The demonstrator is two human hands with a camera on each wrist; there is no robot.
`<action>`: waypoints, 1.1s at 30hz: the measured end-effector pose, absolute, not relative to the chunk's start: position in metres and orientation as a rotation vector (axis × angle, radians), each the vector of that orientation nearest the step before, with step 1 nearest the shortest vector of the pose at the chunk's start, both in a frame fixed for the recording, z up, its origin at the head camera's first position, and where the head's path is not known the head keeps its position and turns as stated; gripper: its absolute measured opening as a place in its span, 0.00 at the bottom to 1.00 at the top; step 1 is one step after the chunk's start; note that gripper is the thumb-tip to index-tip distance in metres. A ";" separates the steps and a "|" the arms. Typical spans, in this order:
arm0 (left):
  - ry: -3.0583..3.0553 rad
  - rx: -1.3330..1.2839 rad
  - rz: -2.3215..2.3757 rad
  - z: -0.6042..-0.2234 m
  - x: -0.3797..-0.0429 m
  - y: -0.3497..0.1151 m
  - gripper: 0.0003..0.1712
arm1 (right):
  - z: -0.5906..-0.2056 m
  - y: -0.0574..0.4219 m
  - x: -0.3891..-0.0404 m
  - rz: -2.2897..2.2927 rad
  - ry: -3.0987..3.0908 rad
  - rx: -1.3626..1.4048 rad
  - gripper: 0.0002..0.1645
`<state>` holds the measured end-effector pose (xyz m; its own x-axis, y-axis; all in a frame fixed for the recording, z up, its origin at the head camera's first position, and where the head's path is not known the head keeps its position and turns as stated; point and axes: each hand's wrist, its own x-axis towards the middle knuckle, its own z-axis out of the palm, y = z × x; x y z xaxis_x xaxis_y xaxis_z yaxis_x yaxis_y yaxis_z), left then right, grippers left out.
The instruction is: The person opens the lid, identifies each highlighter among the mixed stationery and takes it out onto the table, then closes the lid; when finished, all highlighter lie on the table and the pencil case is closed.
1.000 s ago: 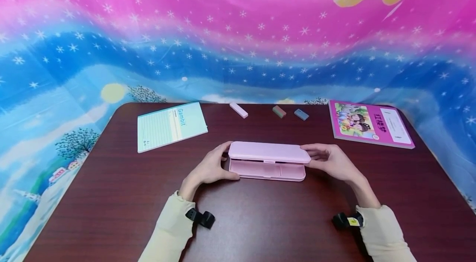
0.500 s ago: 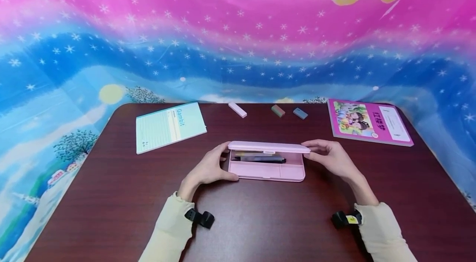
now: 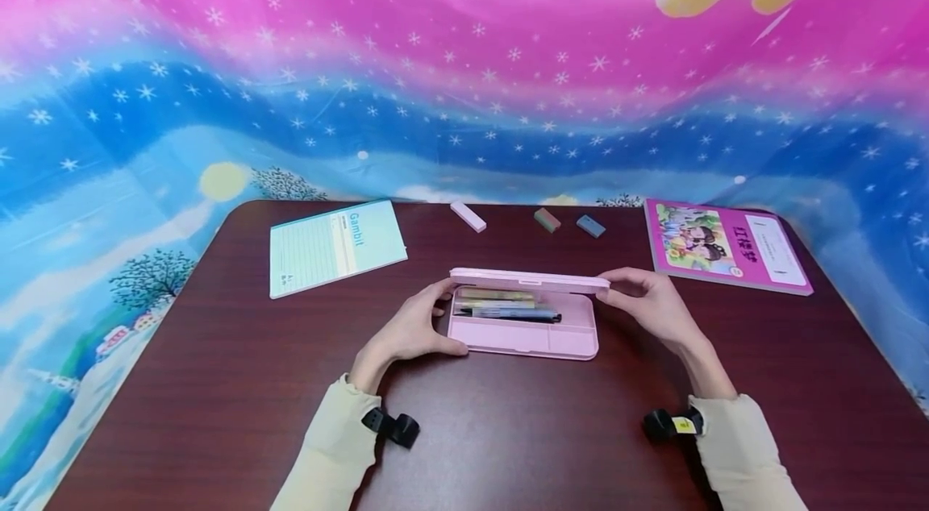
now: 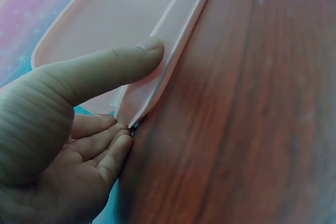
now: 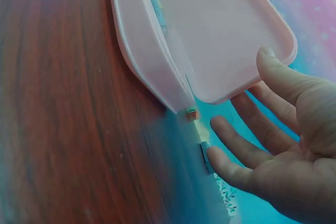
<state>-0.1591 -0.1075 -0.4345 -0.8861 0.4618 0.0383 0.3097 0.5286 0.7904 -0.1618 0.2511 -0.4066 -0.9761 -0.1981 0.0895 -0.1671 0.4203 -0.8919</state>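
A pink pencil case stands on the table in front of me, its lid raised and hinged at the far side. Several pens lie in the long back compartment; the two front compartments hold nothing visible. My left hand grips the left end of the base, thumb on the front wall and fingers round the back corner, as the left wrist view shows. At the other end my right hand holds the lid's right corner between thumb and fingers. In the right wrist view, the lid tilts back from the base.
Behind the case lie a white-pink eraser, a green-and-red eraser and a blue one. A Gambit notebook is at the back left, a pink picture-cover book at the back right. A printed cloth hangs behind the table.
My right hand has lifted the lid further up and back, so the pens and compartments now show. The left hand has stayed on the base's left end.
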 end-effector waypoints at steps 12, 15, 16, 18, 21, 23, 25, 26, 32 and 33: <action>2.585 0.650 1.270 -0.433 -0.159 -0.107 0.58 | -0.413 0.247 -0.174 -2.131 2.140 -0.227 0.07; 2.579 0.647 1.279 -0.433 -0.159 -0.107 0.57 | -0.414 0.245 -0.177 -2.167 2.103 -0.169 0.07; 2.580 0.647 1.280 -0.433 -0.159 -0.107 0.57 | -0.415 0.244 -0.178 -2.171 2.101 -0.154 0.07; 2.579 0.642 1.287 -0.433 -0.158 -0.108 0.57 | -0.416 0.243 -0.180 -2.162 2.115 -0.119 0.08; 2.579 0.642 1.295 -0.433 -0.158 -0.108 0.57 | -0.418 0.243 -0.183 -2.115 2.184 -0.066 0.10; 2.580 0.642 1.299 -0.433 -0.158 -0.108 0.56 | -0.419 0.242 -0.184 -2.061 2.249 -0.021 0.13; 2.582 0.642 1.299 -0.433 -0.158 -0.108 0.56 | -0.420 0.240 -0.185 -2.002 2.312 0.015 0.17; 2.583 0.641 1.297 -0.433 -0.158 -0.108 0.56 | -0.421 0.239 -0.186 -1.979 2.337 0.034 0.20; 2.583 0.642 1.305 -0.434 -0.159 -0.108 0.54 | -0.426 0.232 -0.187 -1.870 2.448 0.185 0.28; 2.581 0.644 1.308 -0.434 -0.159 -0.109 0.54 | -0.426 0.231 -0.187 -1.854 2.463 0.215 0.28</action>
